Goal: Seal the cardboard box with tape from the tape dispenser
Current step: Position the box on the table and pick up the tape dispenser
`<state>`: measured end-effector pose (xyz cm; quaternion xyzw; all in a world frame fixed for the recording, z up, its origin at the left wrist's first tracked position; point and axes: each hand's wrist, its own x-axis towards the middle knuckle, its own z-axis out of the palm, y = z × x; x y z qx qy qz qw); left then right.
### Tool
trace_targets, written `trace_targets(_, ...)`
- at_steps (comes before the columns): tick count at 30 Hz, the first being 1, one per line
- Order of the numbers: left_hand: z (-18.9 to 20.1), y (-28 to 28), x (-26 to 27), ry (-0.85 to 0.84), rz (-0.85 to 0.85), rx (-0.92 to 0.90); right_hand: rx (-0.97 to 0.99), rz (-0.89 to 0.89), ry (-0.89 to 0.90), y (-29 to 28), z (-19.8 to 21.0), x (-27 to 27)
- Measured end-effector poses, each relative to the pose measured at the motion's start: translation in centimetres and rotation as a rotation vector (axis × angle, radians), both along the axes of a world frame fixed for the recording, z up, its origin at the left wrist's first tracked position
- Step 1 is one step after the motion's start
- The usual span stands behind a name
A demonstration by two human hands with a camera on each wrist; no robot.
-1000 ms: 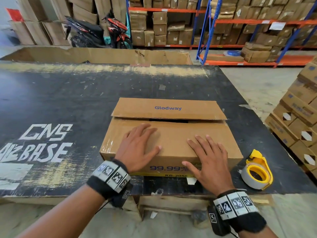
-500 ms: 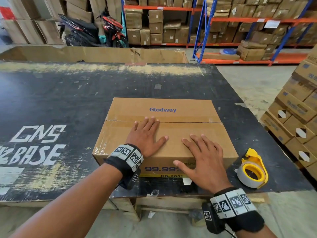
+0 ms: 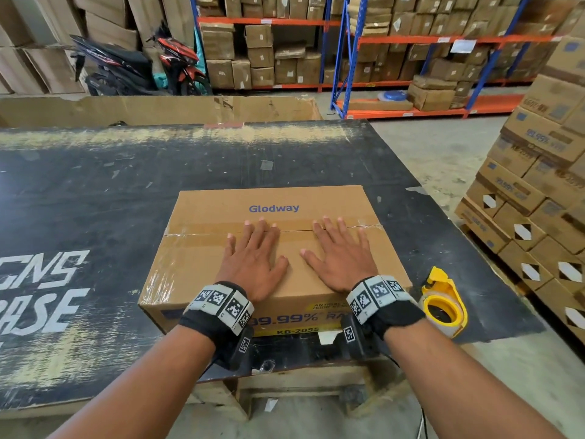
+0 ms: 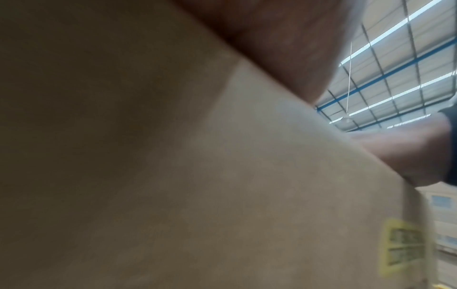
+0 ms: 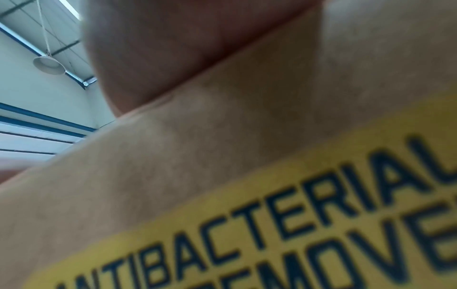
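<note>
A brown cardboard box (image 3: pixel 202 248) marked "Glodway" sits on the black table (image 3: pixel 95 191) near its front edge, both top flaps down and meeting along a middle seam. My left hand (image 3: pixel 253 251) lies flat on the near flap, fingers straight and reaching the seam. My right hand (image 3: pixel 337 251) lies flat beside it in the same way. A yellow tape dispenser (image 3: pixel 443 307) with a tape roll rests on the table right of the box, untouched. Both wrist views show only blurred box cardboard (image 4: pixel 222 195) and palm; a yellow printed label (image 5: pixel 296 224) fills the right wrist view.
Stacked cartons (image 3: pixel 538 191) stand on the floor to the right. A large flat cardboard sheet (image 3: pixel 158 109) leans behind the table. Motorbikes (image 3: pixel 142 68) and shelving racks (image 3: pixel 380 58) full of boxes stand at the back.
The far flap has come down and closed onto the box. Both hands slid forward across the near flap to the seam, the right hand moving left towards the middle.
</note>
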<state>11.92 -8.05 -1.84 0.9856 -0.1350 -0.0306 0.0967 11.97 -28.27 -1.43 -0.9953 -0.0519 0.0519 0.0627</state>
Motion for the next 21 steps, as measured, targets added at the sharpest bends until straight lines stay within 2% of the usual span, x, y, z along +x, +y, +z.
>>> trace_targets(3, -0.1, -2.7, -0.2, 0.016, -0.066, -0.016, 0.091, 0.016, 0.023, -0.3, 0.9, -0.1)
trace_targets(5, -0.4, -3.3, -0.3, 0.010, -0.065, -0.014, 0.352, 0.002, 0.038, -1.6, 1.9, -0.4)
trace_targets(7, -0.7, -3.1, -0.3, -0.019, -0.063, -0.010, 0.687, -0.098, -0.063, -4.1, 2.6, -1.1)
trace_targets(9, -0.9, -3.0, -0.1, -0.051, -0.060, -0.003, 0.794, -0.267, -0.262, -8.0, 1.9, -2.2)
trace_targets(11, -1.0, -3.1, 0.0, -0.075, -0.050, -0.009, 0.745, -0.467, -0.393, -12.7, 0.1, -3.7)
trace_targets(12, -1.1, -3.1, 0.0, -0.088, -0.044, -0.013, 0.681, -0.569, -0.401, -15.0, -1.0, -4.5)
trace_targets(13, -1.2, -3.1, 0.0, -0.100, -0.041, -0.014, 0.598, -0.664, -0.359, -17.1, -1.9, -5.3)
trace_targets(15, -1.2, -3.1, 0.0, -0.113, -0.030, -0.019, 0.424, -0.791, -0.146, -20.5, -4.0, -6.7)
trace_targets(17, -1.1, -3.0, 0.0, -0.112, -0.021, -0.019, 0.350, -0.812, 0.098, -22.4, -6.0, -7.4)
trace_targets(18, -1.1, -3.0, 0.0, -0.113, -0.021, -0.017, 0.360, -0.794, 0.159, -23.0, -6.8, -7.4)
trace_targets(21, -0.9, -3.2, -0.2, -0.116, -0.018, -0.021, 0.437, -0.777, 0.156, -24.2, -8.4, -7.0)
